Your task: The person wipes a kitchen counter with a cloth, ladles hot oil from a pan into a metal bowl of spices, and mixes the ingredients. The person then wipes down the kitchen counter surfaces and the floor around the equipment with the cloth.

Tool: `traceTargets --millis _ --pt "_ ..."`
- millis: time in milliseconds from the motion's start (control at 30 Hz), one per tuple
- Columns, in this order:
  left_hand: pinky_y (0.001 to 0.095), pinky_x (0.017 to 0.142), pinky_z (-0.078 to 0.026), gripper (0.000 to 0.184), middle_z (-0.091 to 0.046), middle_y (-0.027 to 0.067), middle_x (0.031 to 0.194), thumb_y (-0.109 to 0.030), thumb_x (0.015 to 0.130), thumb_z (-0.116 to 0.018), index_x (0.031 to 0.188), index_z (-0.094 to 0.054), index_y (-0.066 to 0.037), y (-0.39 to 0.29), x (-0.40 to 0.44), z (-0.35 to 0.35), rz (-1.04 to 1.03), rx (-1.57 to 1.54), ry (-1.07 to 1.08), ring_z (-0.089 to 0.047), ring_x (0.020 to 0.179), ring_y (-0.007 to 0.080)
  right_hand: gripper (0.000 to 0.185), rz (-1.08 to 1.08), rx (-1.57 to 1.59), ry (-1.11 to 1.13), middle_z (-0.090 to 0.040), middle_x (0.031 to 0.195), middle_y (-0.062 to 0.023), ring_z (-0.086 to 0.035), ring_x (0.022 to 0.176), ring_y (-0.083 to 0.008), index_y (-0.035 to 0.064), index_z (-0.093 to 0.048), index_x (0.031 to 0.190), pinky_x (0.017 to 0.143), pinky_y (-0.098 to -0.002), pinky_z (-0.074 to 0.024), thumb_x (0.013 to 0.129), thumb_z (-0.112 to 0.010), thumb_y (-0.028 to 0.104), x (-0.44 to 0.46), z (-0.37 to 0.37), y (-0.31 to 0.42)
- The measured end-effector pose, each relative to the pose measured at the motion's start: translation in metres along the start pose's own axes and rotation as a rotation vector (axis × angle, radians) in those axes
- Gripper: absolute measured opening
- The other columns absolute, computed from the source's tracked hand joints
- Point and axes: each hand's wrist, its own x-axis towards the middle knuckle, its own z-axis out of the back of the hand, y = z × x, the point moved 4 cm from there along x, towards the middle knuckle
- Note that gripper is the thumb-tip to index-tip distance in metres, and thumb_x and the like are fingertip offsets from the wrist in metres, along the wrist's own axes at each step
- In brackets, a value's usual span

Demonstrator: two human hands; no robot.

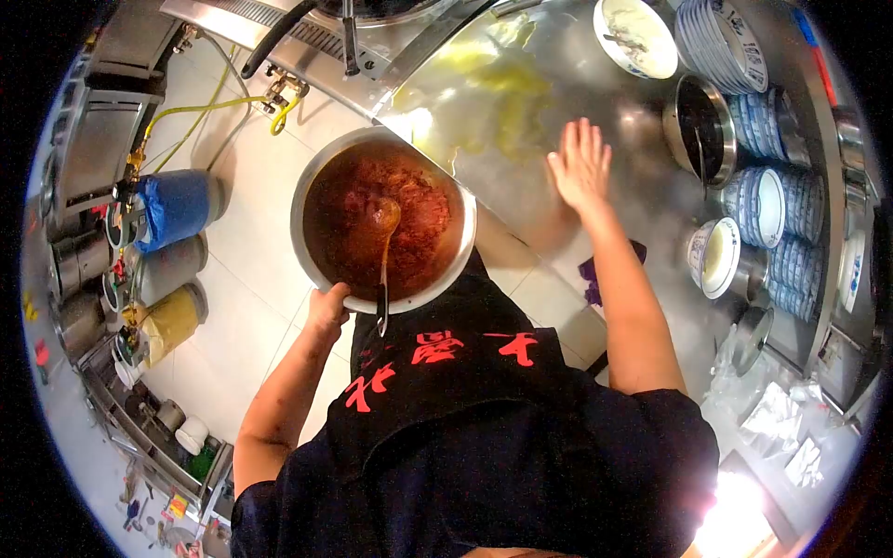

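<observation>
A big metal basin (468,223) of dark red, oily sauce (349,237) is in front of my apron, its far right rim at the corner of the steel counter. My left hand (329,309) is closed on the basin's near left rim. A ladle (383,265) lies in the sauce with its dark handle over the near rim. My right hand (582,169) is stretched out, palm down, at the steel counter (642,139); whether it touches the surface I cannot tell. Beyond it spreads a yellow oily spill (502,98).
Along the counter's right side stand a white bowl (656,56), stacked plates (721,42), a pot of dark liquid (699,121), stacked bowls (758,206) and a bowl of pale yellow contents (714,259). Gas cylinders (177,209) stand on the floor at left. A stove (307,37) is ahead.
</observation>
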Motion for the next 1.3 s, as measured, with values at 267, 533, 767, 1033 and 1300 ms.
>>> traceTargets --millis 267,533,767,1033,1300 --pt "0.0248 0.032 -0.029 0.016 -0.045 0.0039 0.056 -0.015 0.072 -0.054 0.076 -0.050 0.000 0.004 -0.001 0.002 -0.001 0.039 0.009 -0.039 0.038 0.0120 0.070 0.524 0.275 0.014 -0.015 0.144 -0.0076 -0.011 0.133 -0.0289 0.0188 -0.030 0.135 0.104 -0.0537 -0.0049 0.078 -0.045 0.056 -0.070 0.001 0.168" --pt "0.0251 0.033 -0.025 0.014 -0.044 0.0028 0.056 -0.013 0.070 -0.053 0.076 -0.050 0.000 0.006 0.002 0.003 0.000 0.009 -0.031 -0.035 0.037 0.0112 0.063 0.238 0.095 -0.028 -0.020 0.142 -0.0144 -0.017 0.131 -0.0328 0.0110 -0.028 0.134 0.103 -0.0550 -0.0131 0.083 -0.048 0.042 0.007 0.038 0.082" --pt "0.0255 0.033 -0.028 0.017 -0.044 0.0044 0.056 -0.015 0.071 -0.052 0.079 -0.048 0.000 0.001 -0.002 0.003 0.031 0.062 -0.002 -0.038 0.039 0.0122 0.062 0.157 -0.004 -0.039 -0.018 0.143 -0.0121 -0.016 0.132 -0.0310 0.0110 -0.028 0.134 0.103 -0.0541 -0.0125 0.085 -0.042 0.046 0.030 0.007 0.032" --pt "0.0248 0.033 -0.028 0.015 -0.045 0.0045 0.056 -0.016 0.072 -0.052 0.075 -0.049 -0.001 0.002 0.001 0.004 0.016 0.057 0.007 -0.038 0.039 0.0121 0.074 0.710 0.317 0.198 -0.012 0.145 -0.0067 -0.007 0.134 -0.0265 0.0178 -0.026 0.136 0.106 -0.0514 -0.0044 0.077 -0.049 0.056 -0.070 0.019 0.214" --pt "0.0257 0.034 -0.028 0.016 -0.048 0.0049 0.056 -0.013 0.069 -0.054 0.074 -0.053 0.002 0.004 0.002 0.006 0.042 0.021 -0.044 -0.040 0.039 0.0128 0.069 0.982 0.344 0.161 -0.022 0.143 -0.0052 -0.017 0.132 -0.0217 0.0135 -0.044 0.126 0.106 -0.0481 -0.0095 0.071 -0.058 0.053 -0.088 0.008 0.182"
